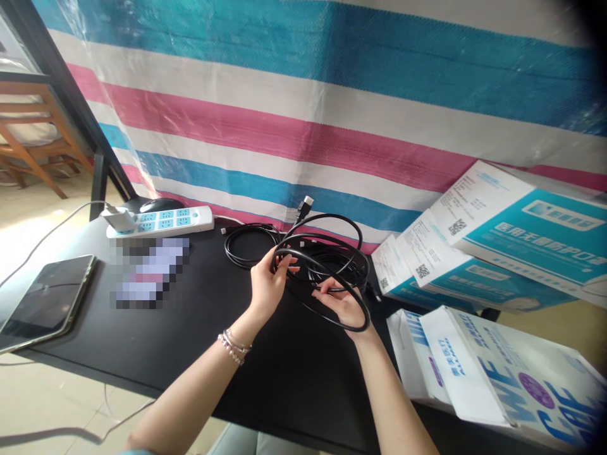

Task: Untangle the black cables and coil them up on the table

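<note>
The black cable was held in wide loops above the middle of the surface, toward its far edge. The long axis of its lowest loop ran obliquely, from the left hand toward the near right corner. The connector standing up beyond the left hand pointed toward the far edge, inclined slightly right.

The left hand was closed on the gathered strands between thumb and fingers. The right hand was turned palm up with fingers curled at the lower strands; whether it gripped them could not be determined. One loop crossed its wrist.

A small coil lay left of the loops; a second coil lay behind the right hand. The black table carried a power strip with a white adapter near the far left corner, and a tablet at the left edge. Teal-and-white boxes and a white carton occupied the right edge. A striped sheet hung along the far edge. Beyond the left edge, a wooden chair stood on a pale floor.
</note>
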Action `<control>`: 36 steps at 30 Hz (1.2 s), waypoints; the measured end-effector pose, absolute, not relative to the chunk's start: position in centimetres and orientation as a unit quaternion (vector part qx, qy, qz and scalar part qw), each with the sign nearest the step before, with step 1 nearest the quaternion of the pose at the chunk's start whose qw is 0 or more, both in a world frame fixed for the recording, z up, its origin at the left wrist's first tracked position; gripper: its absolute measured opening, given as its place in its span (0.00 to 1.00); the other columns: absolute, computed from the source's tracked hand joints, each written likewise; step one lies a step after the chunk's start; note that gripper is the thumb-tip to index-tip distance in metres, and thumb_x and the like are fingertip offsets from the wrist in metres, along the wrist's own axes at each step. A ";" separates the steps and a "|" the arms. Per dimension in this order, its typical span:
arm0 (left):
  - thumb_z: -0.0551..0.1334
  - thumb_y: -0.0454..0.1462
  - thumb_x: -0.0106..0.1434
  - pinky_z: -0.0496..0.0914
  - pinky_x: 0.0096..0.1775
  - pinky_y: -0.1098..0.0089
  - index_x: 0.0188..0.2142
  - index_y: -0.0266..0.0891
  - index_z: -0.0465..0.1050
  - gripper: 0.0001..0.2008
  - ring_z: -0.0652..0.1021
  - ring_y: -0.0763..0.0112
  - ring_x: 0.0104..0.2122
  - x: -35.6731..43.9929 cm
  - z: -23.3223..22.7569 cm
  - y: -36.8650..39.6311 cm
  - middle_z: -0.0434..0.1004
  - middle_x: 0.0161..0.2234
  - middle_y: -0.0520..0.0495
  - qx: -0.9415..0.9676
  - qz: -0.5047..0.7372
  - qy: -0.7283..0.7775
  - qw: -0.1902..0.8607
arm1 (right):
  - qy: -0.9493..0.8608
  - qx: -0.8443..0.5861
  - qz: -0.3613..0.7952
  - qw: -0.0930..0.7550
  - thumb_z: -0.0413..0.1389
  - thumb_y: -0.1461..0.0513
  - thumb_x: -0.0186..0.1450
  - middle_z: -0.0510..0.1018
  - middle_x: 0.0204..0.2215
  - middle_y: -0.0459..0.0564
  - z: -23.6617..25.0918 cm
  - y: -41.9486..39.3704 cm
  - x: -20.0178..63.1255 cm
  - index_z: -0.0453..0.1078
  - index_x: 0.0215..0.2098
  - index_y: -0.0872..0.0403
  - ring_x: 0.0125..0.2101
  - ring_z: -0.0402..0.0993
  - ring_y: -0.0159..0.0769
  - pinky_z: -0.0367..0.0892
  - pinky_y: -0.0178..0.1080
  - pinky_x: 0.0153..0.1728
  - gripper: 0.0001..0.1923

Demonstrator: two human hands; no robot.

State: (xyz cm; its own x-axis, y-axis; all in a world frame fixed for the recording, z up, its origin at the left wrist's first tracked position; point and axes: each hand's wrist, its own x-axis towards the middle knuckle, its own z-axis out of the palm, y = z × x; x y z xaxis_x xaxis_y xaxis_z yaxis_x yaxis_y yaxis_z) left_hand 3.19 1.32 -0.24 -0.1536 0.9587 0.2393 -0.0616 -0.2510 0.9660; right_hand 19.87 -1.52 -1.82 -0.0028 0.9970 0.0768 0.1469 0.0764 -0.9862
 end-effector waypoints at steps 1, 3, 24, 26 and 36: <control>0.58 0.41 0.58 0.70 0.25 0.75 0.38 0.36 0.71 0.12 0.80 0.67 0.26 3.2 -0.2 1.3 0.79 0.29 0.45 0.499 0.614 0.449 0.416 | -0.552 -0.518 0.444 0.480 0.63 0.57 0.50 0.72 0.19 0.45 -1.8 -1.5 19.9 0.67 0.22 0.53 0.26 0.71 0.35 0.66 0.35 0.27 0.11; 0.58 0.42 0.58 0.70 0.25 0.75 0.38 0.35 0.71 0.13 0.80 0.66 0.26 3.2 -0.2 1.3 0.79 0.29 0.45 0.498 0.614 0.448 0.417 | -0.550 -0.520 0.449 0.475 0.63 0.57 0.50 0.72 0.20 0.45 -1.8 -1.5 19.9 0.68 0.23 0.53 0.26 0.71 0.35 0.65 0.35 0.26 0.11; 0.58 0.39 0.58 0.71 0.25 0.75 0.37 0.35 0.71 0.11 0.80 0.67 0.26 3.2 0.0 1.2 0.78 0.29 0.45 0.501 0.613 0.447 0.417 | -0.559 -0.538 0.410 0.480 0.64 0.57 0.49 0.71 0.17 0.44 -1.9 -1.5 19.8 0.68 0.20 0.52 0.23 0.70 0.34 0.64 0.34 0.22 0.11; 0.58 0.39 0.58 0.70 0.25 0.75 0.38 0.36 0.71 0.11 0.80 0.67 0.26 3.2 -0.1 1.2 0.78 0.29 0.45 0.501 0.613 0.447 0.417 | -0.557 -0.538 0.410 0.483 0.65 0.57 0.48 0.71 0.17 0.44 -1.9 -1.5 19.8 0.68 0.20 0.52 0.23 0.70 0.34 0.64 0.34 0.21 0.11; 0.57 0.39 0.58 0.70 0.26 0.74 0.40 0.36 0.70 0.12 0.80 0.66 0.27 3.2 -0.2 1.2 0.79 0.29 0.45 0.498 0.613 0.444 0.423 | -0.549 -0.540 0.412 0.487 0.65 0.57 0.46 0.71 0.16 0.44 -1.6 -1.5 19.6 0.69 0.19 0.53 0.19 0.68 0.31 0.61 0.32 0.18 0.11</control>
State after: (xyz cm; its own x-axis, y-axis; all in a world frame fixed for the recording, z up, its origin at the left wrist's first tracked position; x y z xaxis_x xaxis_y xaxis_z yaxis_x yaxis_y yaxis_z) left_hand 3.25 1.23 -0.19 -0.1457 0.9610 0.2352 -0.0761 -0.2479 0.9658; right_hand 19.59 -1.55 -1.63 0.0577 0.9942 0.0908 0.1918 0.0782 -0.9783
